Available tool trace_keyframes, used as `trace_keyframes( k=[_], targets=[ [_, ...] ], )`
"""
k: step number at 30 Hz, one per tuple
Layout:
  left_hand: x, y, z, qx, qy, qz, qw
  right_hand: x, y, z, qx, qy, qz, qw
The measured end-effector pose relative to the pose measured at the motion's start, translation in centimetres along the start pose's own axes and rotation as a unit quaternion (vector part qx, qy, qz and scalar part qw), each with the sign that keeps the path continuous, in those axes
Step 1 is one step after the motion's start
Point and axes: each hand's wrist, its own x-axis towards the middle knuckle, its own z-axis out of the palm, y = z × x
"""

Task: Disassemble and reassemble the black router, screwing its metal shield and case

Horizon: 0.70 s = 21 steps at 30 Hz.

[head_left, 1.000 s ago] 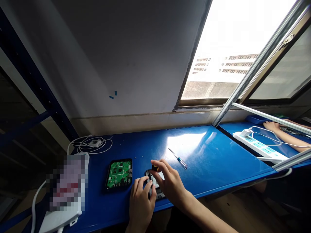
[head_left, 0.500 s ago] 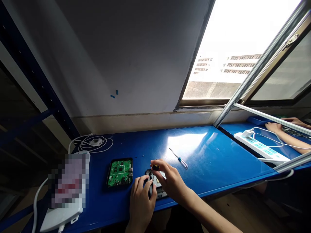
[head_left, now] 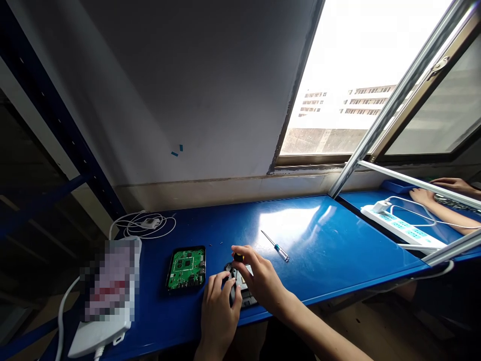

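Half-hidden casing [head_left: 245, 297] lies on a shiny blue table [head_left: 330, 255] near a window [head_left: 349, 60].

One left hand [head_left: 220, 303] and one right hand [head_left: 263, 276] share a desk [head_left: 338, 255] with one green circuit board [head_left: 186, 271], one clear-handled screwdriver [head_left: 281, 251], one black-and-yellow tool [head_left: 238, 257], one partly hidden device [head_left: 247, 298] and two tiny pieces [head_left: 221, 242]; two blue strips [head_left: 175, 154] dot the wall [head_left: 210, 100], while two hands of a co-worker [head_left: 421, 196] appear beside one blue tray [head_left: 397, 187].
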Motion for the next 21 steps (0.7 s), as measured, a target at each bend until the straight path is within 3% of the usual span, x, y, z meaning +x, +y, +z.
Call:
trace_keyframes(
  k=[3,8,11,16,19,21],
  targets=[
    [0.0,0.0,0.0,0.005,0.011,0.007,1.0,-0.5,0.5,0.2,0.016,0.011,0.03,0.999],
    [0.1,-0.1,0.0,0.012,0.032,0.017,0.999,-0.8,2.8,-1.3,0.059,0.101,0.125,0.985],
    [0.1,0.1,0.0,0.015,0.052,0.03,0.998,-0.4,4.7,-3.2,-0.069,-0.005,0.243,0.968],
    [0.2,-0.2,-0.8,0.021,0.114,0.06,0.992,-1.1,7.1,-4.4,-0.126,-0.086,0.282,0.947],
    [-0.1,-2.5,-2.4,0.066,0.137,0.056,0.987,-2.6,7.7,-3.8,-0.165,-0.108,0.314,0.929],
    [-0.8,-5.0,-3.6,0.14,0.119,0.034,0.982,-3.4,7.9,-3.4,-0.187,-0.119,0.332,0.917]
  ],
)
